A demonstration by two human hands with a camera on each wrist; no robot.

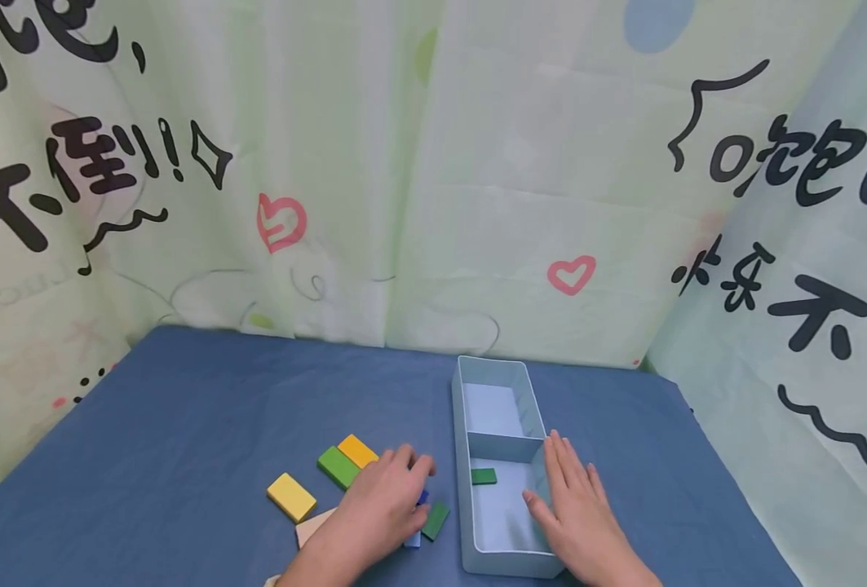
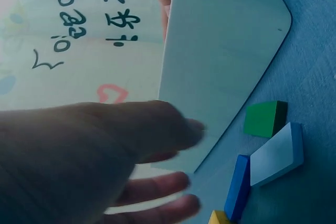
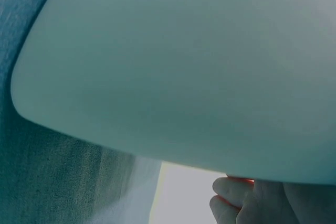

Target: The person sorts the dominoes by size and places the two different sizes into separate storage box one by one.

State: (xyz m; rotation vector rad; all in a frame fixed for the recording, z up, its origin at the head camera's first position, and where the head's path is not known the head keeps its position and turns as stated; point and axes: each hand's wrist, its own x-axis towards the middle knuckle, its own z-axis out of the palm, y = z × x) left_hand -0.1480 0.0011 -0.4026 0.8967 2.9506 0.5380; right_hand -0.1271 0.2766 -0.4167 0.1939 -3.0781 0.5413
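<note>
A light blue two-compartment box (image 1: 466,489) stands on the table, with a dark green block (image 1: 484,476) in its nearer compartment. My right hand (image 1: 587,514) lies along the box's right wall, fingers straight. Left of the box, my left hand (image 1: 382,505) hovers over several blocks, its fingers loosely bent with nothing visible between them. Close under it lie a dark green block (image 2: 260,119), a light blue block (image 2: 275,156) and a dark blue block (image 2: 239,187). The left wrist view shows the thumb near the box's outer wall; whether it touches is unclear.
Further left are a light green block (image 1: 339,467), an orange block (image 1: 358,450), a yellow block (image 1: 291,497) and a pale wooden block (image 1: 314,526), partly behind the left arm. A printed curtain (image 1: 477,204) hangs behind the blue-covered table (image 1: 205,424).
</note>
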